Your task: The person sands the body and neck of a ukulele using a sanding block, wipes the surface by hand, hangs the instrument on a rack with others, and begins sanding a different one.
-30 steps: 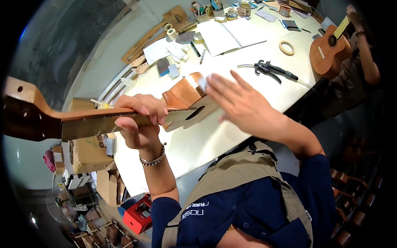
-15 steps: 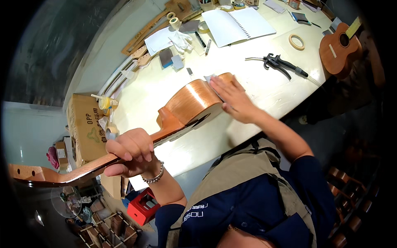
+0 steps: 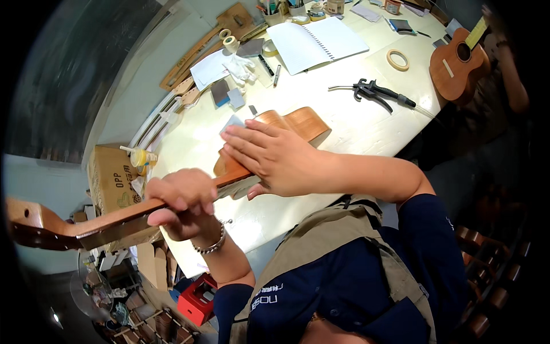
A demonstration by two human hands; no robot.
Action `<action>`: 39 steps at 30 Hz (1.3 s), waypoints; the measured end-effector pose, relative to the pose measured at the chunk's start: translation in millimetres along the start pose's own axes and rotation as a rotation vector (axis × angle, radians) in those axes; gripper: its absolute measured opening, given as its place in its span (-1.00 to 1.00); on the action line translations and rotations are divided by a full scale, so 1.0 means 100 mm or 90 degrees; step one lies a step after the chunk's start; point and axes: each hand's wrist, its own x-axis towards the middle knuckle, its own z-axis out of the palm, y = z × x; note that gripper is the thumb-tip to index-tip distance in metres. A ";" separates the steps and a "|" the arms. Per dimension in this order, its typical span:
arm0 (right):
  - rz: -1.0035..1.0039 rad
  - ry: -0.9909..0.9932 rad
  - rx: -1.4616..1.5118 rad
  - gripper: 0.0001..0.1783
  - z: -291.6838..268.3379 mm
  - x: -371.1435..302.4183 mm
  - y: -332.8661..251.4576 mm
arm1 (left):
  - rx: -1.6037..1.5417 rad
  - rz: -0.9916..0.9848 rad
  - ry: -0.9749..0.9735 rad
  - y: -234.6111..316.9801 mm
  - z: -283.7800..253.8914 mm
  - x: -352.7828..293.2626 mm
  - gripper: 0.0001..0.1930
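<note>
A brown wooden ukulele [image 3: 312, 122] lies tilted on its side over the table, its neck running toward the lower left. My left hand [image 3: 184, 199] is closed round the neck, between headstock and body. Laid flat against the curved side near the neck joint, my right hand [image 3: 275, 156] holds a grey sheet that looks like sandpaper [image 3: 232, 122] under its fingers. Only the sheet's outer edge shows past the fingertips. Much of the body is hidden behind the right hand and wrist.
Beyond the ukulele are sanding blocks [image 3: 220, 93], white gloves [image 3: 240, 69] and an open spiral notebook [image 3: 315, 45]. A black air blow gun [image 3: 372, 92] and a tape roll [image 3: 397, 59] lie to the right. Another person holds a second ukulele [image 3: 457, 66]. A cardboard box [image 3: 109, 178] stands left.
My right hand has slid with the sheet along the ukulele's side, from the far end toward the neck. The left hand keeps its hold on the neck.
</note>
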 end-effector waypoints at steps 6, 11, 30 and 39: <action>0.188 0.197 0.438 -0.11 0.62 -0.28 0.23 | -0.060 0.051 0.114 0.22 -0.39 -0.42 -0.65; 0.265 0.011 0.047 -0.22 0.76 -0.62 0.47 | -0.138 0.077 0.188 0.45 -0.72 -0.83 -0.65; 0.505 0.116 0.612 -0.07 0.89 -1.06 0.72 | -0.145 0.084 0.217 0.45 -0.46 -0.86 -0.68; 0.517 0.130 0.666 0.06 0.95 -1.12 0.75 | -0.169 0.062 0.127 0.43 -0.45 -0.74 -0.70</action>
